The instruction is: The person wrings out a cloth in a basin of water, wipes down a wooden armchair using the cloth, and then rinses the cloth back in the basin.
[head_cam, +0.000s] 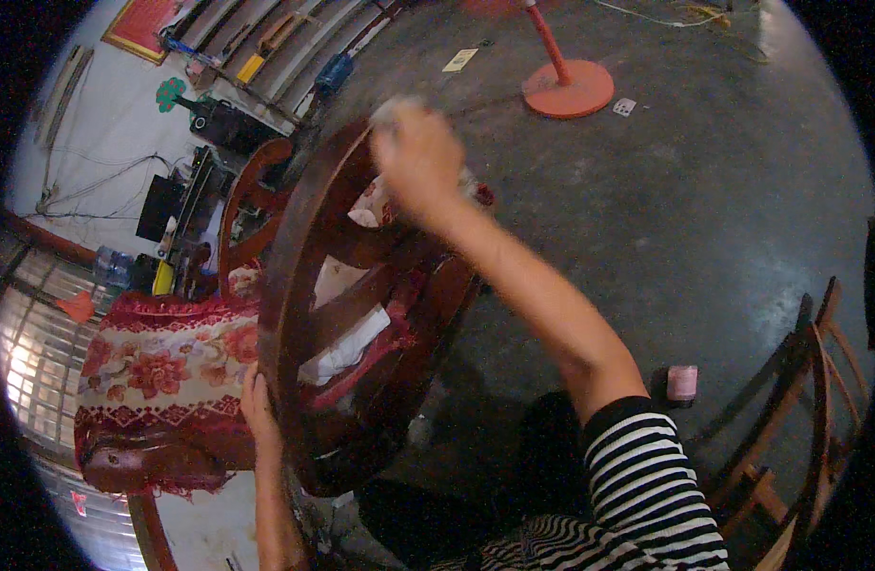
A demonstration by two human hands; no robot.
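Note:
A dark wooden chair (287, 285) with a curved top rail stands tilted in view before me. My right hand (420, 153), blurred, is closed on a pale crumpled cloth or pad (395, 110) at the far end of the curved rail. My left hand (257, 400) rests against the outer side of the same rail, its fingers partly hidden behind the wood. Through the openings of the back show a white paper or cloth (348, 346) and part of a red and cream floral cover (370, 203).
A bench with a red floral cover (159, 360) stands at the left. A round orange stand base (569, 89), a playing card (624, 107) and a pink container (682, 384) are on the grey floor. A wooden frame (816, 400) is at the right.

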